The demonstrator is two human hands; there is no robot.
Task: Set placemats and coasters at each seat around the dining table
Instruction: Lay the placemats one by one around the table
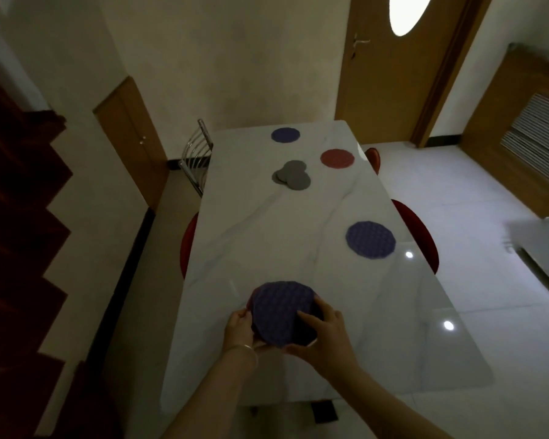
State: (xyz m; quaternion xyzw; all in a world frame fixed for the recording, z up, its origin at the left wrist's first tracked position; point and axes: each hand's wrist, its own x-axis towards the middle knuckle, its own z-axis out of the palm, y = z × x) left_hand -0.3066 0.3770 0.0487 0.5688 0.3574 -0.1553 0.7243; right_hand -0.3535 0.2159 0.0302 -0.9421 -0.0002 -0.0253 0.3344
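Both my hands hold a small stack of round woven placemats (281, 312), purple on top, just above the near end of the white marble table (267, 236). My left hand (240, 327) grips the stack's left edge and my right hand (322, 335) its right edge, fingers over the top. A purple placemat (370, 239) lies by the right edge. A red placemat (337, 158) lies farther along the right side. Another purple placemat (285, 135) sits at the far end. A pile of grey round coasters (291, 177) rests mid-table toward the far end.
Red chairs stand at the left (187, 242) and right (419, 229) sides, another red chair (374, 158) farther right, and a metal-backed chair (197, 153) at the far left corner. Dark red stairs (16, 217) rise on the left. A wooden door (403, 68) is beyond the table.
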